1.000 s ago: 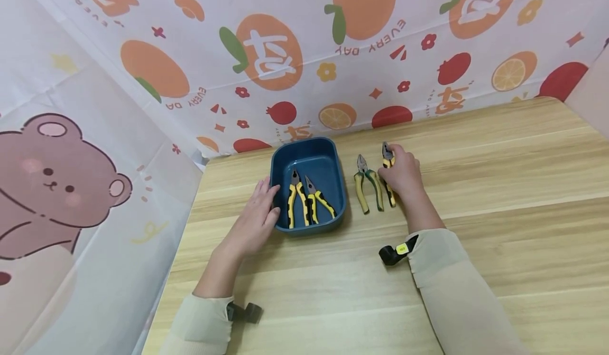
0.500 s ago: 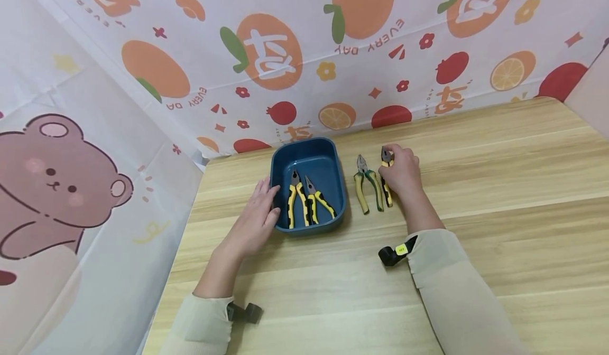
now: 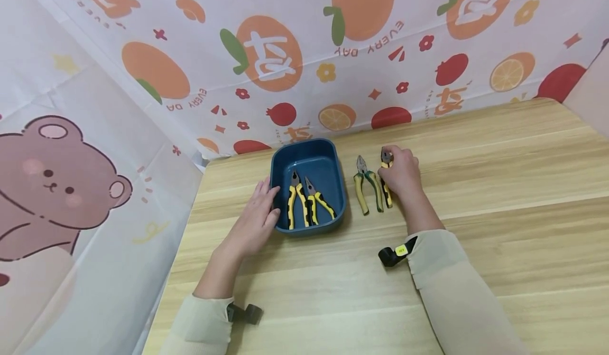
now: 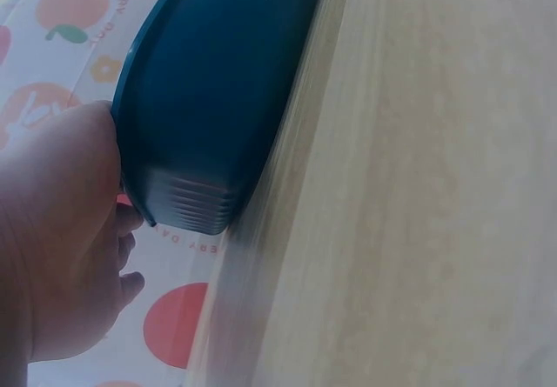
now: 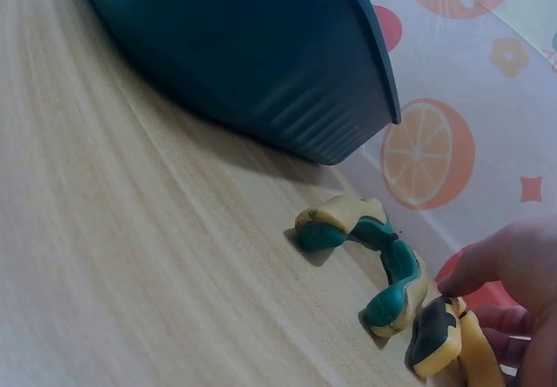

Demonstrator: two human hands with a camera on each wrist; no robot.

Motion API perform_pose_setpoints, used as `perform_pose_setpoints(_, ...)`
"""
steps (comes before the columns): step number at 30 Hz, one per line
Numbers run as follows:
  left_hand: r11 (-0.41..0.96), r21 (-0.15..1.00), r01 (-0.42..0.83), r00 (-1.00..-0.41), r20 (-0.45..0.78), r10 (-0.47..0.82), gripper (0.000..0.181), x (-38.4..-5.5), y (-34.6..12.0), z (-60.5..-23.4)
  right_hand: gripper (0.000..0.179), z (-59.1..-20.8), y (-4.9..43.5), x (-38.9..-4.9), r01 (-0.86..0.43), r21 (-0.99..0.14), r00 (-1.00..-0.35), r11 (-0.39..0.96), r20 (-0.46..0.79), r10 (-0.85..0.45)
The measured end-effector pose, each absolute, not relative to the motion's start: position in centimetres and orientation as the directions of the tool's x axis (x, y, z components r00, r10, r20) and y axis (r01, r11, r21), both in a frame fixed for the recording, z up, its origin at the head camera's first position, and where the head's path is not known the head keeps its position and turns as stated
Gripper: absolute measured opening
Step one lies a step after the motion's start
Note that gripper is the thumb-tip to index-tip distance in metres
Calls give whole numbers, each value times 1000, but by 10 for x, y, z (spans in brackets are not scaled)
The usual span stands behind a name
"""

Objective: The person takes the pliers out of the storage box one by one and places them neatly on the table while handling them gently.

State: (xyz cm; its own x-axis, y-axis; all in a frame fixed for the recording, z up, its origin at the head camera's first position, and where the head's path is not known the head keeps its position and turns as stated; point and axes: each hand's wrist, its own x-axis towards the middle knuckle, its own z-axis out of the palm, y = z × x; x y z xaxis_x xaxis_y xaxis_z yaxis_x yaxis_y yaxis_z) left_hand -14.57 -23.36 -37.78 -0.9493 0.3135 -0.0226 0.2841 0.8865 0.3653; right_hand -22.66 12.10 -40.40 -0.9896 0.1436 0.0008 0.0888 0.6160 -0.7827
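Note:
My right hand (image 3: pixel 402 171) grips black-and-yellow pliers (image 3: pixel 387 196) around the upper handles, their dark head poking out past the fingertips. In the right wrist view the ends of these pliers' handles (image 5: pixel 437 336) show close to the wooden surface. Just left of them, green-and-tan pliers (image 3: pixel 361 178) lie with handles spread. My left hand (image 3: pixel 252 216) rests against the left side of a blue plastic bin (image 3: pixel 339 178), fingers extended along its rim. Inside the bin lie two yellow-and-black pliers: a larger pair (image 3: pixel 297 199) and needle-nose pliers (image 3: pixel 314 196).
The wooden table (image 3: pixel 323 286) meets a fruit-print cloth (image 3: pixel 200 59) along its back edge. A bear-print cloth (image 3: pixel 104 286) hangs at the left side. The bin stands near the back edge.
My right hand and the pliers it holds have shifted slightly, the pliers' head dropping a little toward me. The left hand, the bin and the other pliers stay put.

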Motion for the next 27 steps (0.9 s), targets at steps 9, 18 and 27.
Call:
perform_pose_setpoints(9, 887, 372, 274, -951, -32, 307, 57, -145, -234, -378, 57, -404, 120, -226, 92, -783, -989, 615, -3, 145)
perform_pose_setpoints(18, 891, 375, 256, -954, -49, 295, 57, -144, -235, -381, 52, -399, 116, -224, 81, -790, -988, 608, 16, 153)
perform_pose_setpoints(27, 888, 377, 263, -953, -43, 300, 57, -146, -235, -378, 50, -385, 103, -222, -38, -867, -986, 497, 113, 122)
